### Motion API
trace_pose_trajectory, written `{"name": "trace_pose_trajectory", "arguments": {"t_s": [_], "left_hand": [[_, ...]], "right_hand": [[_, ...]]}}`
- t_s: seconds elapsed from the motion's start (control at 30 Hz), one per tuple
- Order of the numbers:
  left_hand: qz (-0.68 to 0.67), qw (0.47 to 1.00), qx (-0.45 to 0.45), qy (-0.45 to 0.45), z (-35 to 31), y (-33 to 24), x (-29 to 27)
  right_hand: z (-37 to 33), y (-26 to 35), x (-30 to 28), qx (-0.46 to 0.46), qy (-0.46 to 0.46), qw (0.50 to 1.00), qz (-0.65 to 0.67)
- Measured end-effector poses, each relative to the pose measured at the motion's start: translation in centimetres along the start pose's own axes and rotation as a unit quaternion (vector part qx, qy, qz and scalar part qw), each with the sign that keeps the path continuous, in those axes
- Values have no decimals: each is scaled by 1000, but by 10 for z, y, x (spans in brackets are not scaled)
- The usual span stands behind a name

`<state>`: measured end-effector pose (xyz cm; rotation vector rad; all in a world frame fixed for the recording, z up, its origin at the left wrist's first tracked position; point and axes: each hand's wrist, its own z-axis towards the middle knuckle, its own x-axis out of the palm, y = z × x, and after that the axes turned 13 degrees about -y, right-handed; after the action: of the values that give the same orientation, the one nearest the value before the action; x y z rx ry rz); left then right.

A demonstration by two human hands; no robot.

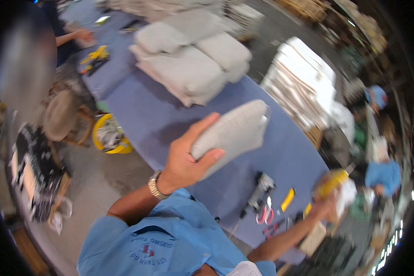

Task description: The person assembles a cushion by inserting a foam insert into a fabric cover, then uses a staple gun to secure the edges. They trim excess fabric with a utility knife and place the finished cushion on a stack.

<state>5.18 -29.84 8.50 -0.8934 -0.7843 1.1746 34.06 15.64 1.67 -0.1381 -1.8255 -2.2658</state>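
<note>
My left hand [184, 158], with a metal-banded watch on its wrist, grips a light grey folded fabric piece [232, 133] between thumb and fingers above the blue-covered table [179, 124]. At the right end of the table, my right hand [325, 207] is closed round a yellow tool with a thin pale tip [332, 184]; motion blurs it, so its exact kind is unclear. Between the hands lie red-handled scissors [265, 214], a dark grey power tool [261, 191] and a yellow cutter-like handle [287, 200].
Stacked grey fabric pieces [193, 55] cover the table's far part. Beyond its right edge rises a white stack [301, 83]. A yellow bucket [98, 138] and a stool [62, 115] stand on the left. A co-worker's hand [82, 35] rests at the far left; more people are at far right.
</note>
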Motion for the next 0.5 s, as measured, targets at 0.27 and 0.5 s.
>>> {"name": "trace_pose_trajectory", "arguments": {"t_s": [0.27, 0.5], "left_hand": [[37, 999, 31, 16, -26, -8, 26], [32, 998, 61, -8, -46, -12, 37]], "right_hand": [[-160, 100, 153, 45, 314, 934, 165], [-182, 256, 246, -217, 408, 886, 51]]}}
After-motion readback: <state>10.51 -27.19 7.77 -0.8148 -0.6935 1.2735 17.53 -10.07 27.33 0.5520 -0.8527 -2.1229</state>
